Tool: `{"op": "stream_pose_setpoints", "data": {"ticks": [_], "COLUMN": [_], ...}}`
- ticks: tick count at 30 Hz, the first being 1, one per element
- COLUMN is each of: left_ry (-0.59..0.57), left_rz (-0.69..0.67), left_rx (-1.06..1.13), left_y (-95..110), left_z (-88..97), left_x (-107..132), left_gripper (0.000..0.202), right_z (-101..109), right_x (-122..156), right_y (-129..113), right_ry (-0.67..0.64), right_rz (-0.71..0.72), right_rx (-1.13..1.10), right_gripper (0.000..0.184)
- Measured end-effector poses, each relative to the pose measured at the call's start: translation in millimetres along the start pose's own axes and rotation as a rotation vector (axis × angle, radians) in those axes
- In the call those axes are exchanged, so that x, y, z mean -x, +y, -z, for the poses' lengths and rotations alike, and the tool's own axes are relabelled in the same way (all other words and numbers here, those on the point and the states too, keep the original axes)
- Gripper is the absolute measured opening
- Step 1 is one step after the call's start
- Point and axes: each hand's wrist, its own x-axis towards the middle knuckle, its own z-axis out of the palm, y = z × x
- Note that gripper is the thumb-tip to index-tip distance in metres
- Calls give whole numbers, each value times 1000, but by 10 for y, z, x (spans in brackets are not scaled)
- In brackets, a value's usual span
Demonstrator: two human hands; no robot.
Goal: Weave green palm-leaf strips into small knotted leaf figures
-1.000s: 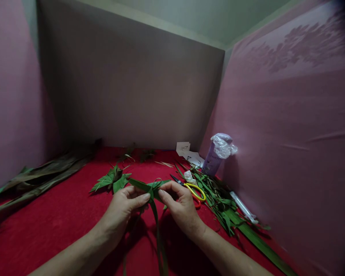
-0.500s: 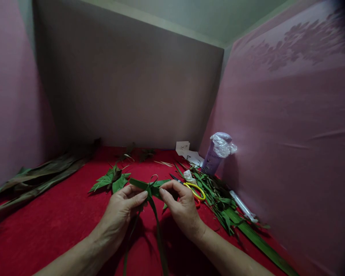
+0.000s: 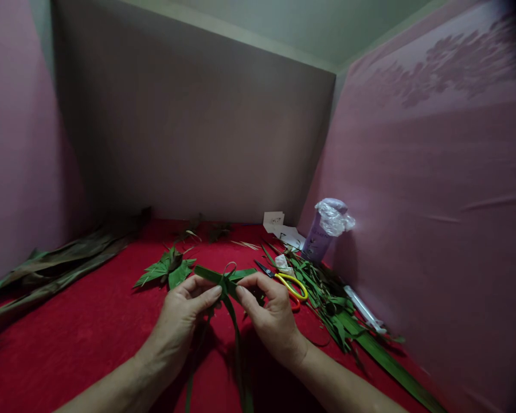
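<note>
A green piece of folded leaf strips (image 3: pixel 224 281) is held up between both hands, above the red cloth (image 3: pixel 94 327). Long narrow strips hang down from its middle, and a thin loop sticks up at its top. My left hand (image 3: pixel 183 307) pinches its left part between thumb and fingers. From the other side, my right hand (image 3: pixel 272 312) pinches a strip end close to the centre. The fingers hide part of the folds. Just beyond my right hand lie scissors (image 3: pixel 286 281) with one yellow and one red handle.
At right stands a purple container (image 3: pixel 320 232) topped with clear plastic, beside a heap of cut leaves (image 3: pixel 327 298) and a clear tube-like packet (image 3: pixel 364 310). A leaf bundle (image 3: pixel 167 268) lies behind my left hand. Long dried leaves (image 3: pixel 69 261) lie left; white papers (image 3: pixel 286 232) lie at back.
My right hand has shifted slightly left, its fingertips now closer to the centre of the leaf piece. The left hand keeps its pinch almost unchanged.
</note>
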Motion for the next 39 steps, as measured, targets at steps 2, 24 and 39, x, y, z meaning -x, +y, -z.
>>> {"op": "stream_pose_setpoints", "data": {"ticks": [2,24,39], "left_ry": [28,122,-108], "left_rz": [-14,-218,5], "left_rx": [-36,-250,37], "left_y": [10,26,33], "left_z": [-16,-90,-63], "left_x": [8,108,70], "left_gripper": [17,15,14], "right_z": [-3,-53,-108], "right_x": [9,100,44], "right_y": [-14,-123,-52], "right_ry": [-3,-73,26], "right_rz": [12,-68,-228], "right_rx": [17,-261,-381], "right_gripper": [9,25,15]}}
